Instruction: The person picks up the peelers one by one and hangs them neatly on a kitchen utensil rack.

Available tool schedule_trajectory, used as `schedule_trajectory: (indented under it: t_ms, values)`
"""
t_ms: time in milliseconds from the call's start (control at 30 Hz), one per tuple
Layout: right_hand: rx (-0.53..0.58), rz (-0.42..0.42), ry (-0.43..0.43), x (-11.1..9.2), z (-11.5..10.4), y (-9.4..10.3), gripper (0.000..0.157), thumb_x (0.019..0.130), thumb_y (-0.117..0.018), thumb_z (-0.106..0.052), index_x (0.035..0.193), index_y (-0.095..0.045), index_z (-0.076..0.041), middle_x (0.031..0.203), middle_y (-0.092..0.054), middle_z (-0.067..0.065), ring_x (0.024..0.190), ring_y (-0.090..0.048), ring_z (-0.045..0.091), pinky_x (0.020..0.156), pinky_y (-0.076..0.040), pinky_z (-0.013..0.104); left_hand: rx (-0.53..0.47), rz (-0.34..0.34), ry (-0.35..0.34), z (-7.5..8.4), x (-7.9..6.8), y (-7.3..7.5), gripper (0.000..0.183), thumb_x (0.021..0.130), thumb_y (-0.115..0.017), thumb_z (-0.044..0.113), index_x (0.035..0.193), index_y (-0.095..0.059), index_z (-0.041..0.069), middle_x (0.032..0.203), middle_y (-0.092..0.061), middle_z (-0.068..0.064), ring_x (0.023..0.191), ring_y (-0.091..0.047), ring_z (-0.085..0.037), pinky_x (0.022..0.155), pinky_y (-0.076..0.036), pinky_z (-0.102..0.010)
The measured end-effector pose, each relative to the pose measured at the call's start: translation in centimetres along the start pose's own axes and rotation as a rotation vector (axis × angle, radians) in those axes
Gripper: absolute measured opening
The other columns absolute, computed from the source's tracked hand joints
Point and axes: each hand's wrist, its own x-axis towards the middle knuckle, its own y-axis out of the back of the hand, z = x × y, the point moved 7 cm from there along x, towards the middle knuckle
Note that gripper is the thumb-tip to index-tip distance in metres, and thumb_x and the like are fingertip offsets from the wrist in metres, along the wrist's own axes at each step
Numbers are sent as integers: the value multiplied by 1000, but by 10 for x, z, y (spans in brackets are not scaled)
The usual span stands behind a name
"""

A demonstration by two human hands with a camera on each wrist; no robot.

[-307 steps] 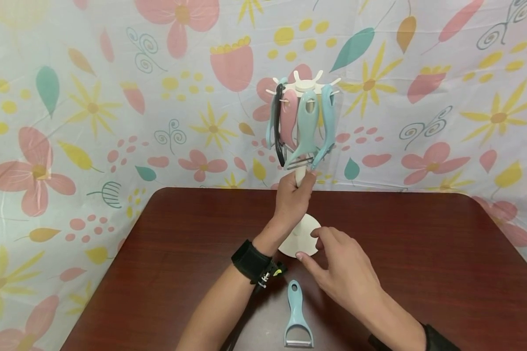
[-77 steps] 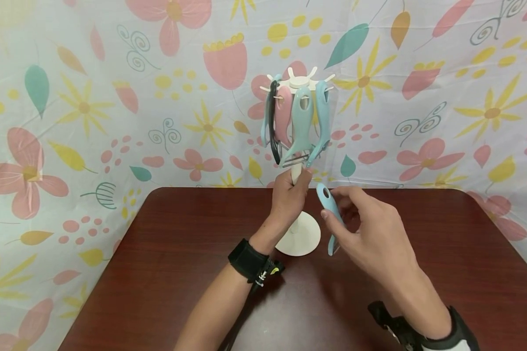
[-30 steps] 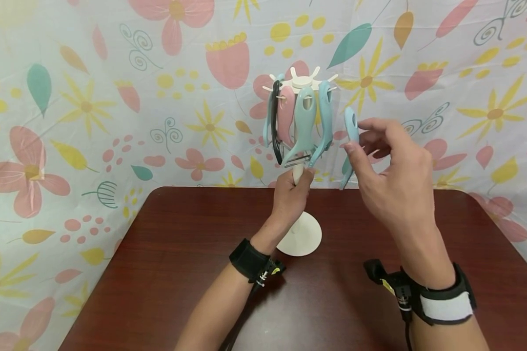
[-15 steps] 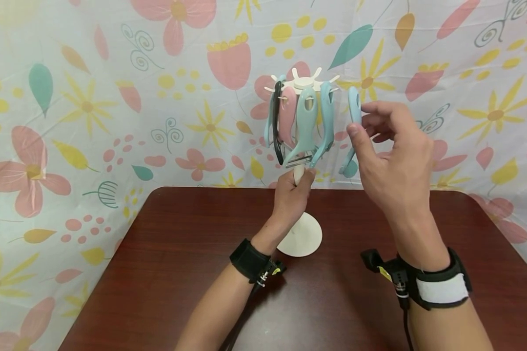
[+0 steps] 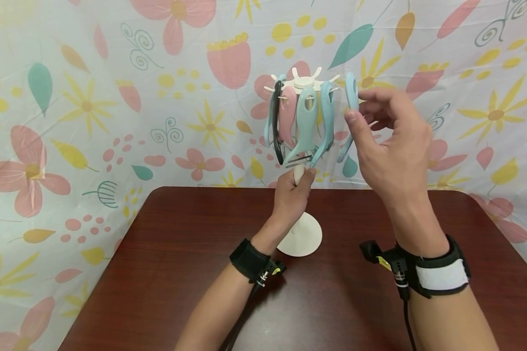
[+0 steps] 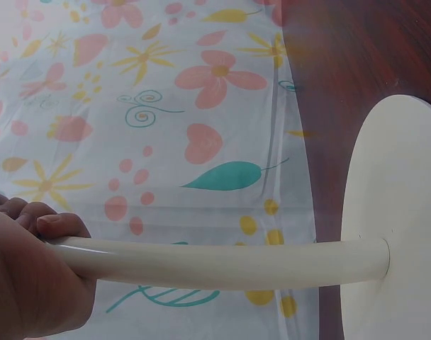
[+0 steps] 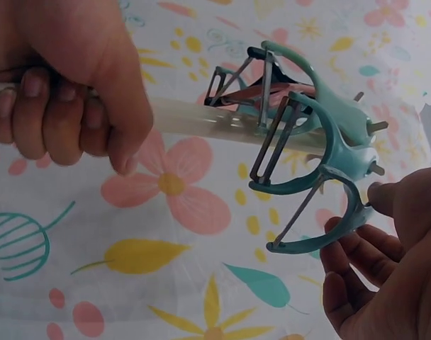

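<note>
My left hand [image 5: 292,200] grips the post of a white rotating rack [image 5: 305,84], just under the hanging tools. The left wrist view shows its curved post [image 6: 222,263] running down to a round base [image 6: 400,170]. My right hand [image 5: 395,141] pinches a light blue peeler [image 5: 352,92] by its handle, upright, just right of the rack's prongs. In the right wrist view the held peeler's blade end [image 7: 308,245] points away from that hand. On the prongs hang a green peeler [image 5: 306,117], another blue peeler [image 5: 328,112], a pink peeler [image 5: 286,117] and a black-handled one [image 5: 276,126].
The rack's base stands on a dark reddish-brown table [image 5: 180,243]. Behind it hangs a floral cloth [image 5: 114,97]. A cable [image 5: 408,321] trails from the right wrist camera, and another runs under the left forearm.
The light blue peeler, lying on the table at first, was picked up by my right hand and raised beside the rack. Lately it rose slightly more. My left hand kept its grip.
</note>
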Motion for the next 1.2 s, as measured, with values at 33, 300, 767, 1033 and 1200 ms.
schedule_trajectory:
  t_ms: [33, 300, 767, 1033, 1200]
  values:
    - [7, 0, 1, 1, 1, -1, 27, 91, -67, -13, 113, -66, 2, 89, -65, 11, 78, -56, 5, 76, -43, 20, -1, -1, 0, 0, 0, 0, 50, 105, -47, 23, 60, -35, 6, 52, -29, -7, 43, -23, -19, 41, -18, -27]
    - [12, -35, -18, 7, 20, -8, 31, 91, -69, -22, 117, -67, -6, 92, -65, 6, 80, -56, 9, 76, -43, 21, -4, 2, 18, -1, 0, 0, 49, 104, -48, 22, 60, -35, 6, 52, -29, -5, 43, -23, -18, 41, -18, -27]
    - [56, -62, -13, 15, 31, -16, 30, 90, -70, -22, 117, -68, -7, 92, -66, 4, 81, -58, 10, 74, -43, 21, 5, -5, -9, -35, 8, 0, 57, 102, -47, 44, 60, -36, 7, 52, -30, -9, 42, -23, -23, 38, -17, -29]
    - [82, -72, -11, 16, 36, -22, 29, 90, -71, -19, 116, -69, -9, 90, -66, 6, 78, -57, 11, 72, -42, 21, 2, -13, -22, -34, 8, -1, 57, 102, -46, 45, 61, -35, 6, 52, -30, -10, 41, -22, -24, 38, -17, -30]
    - [87, -85, -7, 16, 40, -25, 27, 90, -70, -19, 117, -70, -14, 89, -65, 4, 77, -56, 12, 71, -42, 22, -4, -15, -13, -34, 8, -1, 57, 102, -47, 45, 62, -35, 6, 53, -30, -10, 42, -23, -23, 38, -18, -30]
